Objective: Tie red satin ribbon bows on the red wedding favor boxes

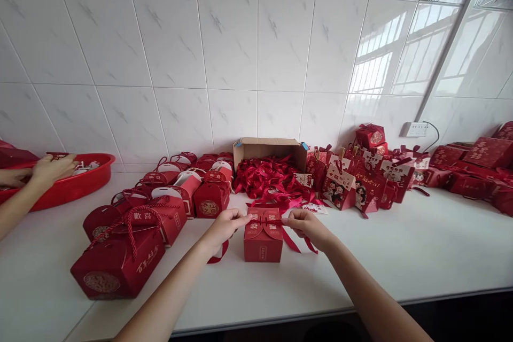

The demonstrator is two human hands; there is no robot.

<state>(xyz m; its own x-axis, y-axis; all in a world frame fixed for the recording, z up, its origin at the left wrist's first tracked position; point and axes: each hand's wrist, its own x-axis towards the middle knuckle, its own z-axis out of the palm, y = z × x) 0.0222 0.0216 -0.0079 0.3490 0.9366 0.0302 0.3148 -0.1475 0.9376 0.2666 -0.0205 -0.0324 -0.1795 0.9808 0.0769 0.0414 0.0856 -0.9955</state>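
Observation:
A small red gift box [262,248] with gold lettering stands upright on the white counter in front of me. A red ribbon [291,240] runs across its top, and its loose ends trail down on both sides. At the box's upper left edge, my left hand [227,227] pinches the ribbon between thumb and fingers. My right hand [308,228] pinches it at the upper right edge. Between my hands the ribbon lies taut over the lid flaps. Directly behind the box, a cardboard carton [269,144] spills a heap of red ribbons [264,181].
Red boxes with cord handles [120,262] fill the left side. Printed red gift bags [340,187] cluster right of the carton, with more red boxes [476,171] beyond. At far left, another person's hands [54,171] work over a red basin [92,179]. A tiled wall [232,37] stands behind.

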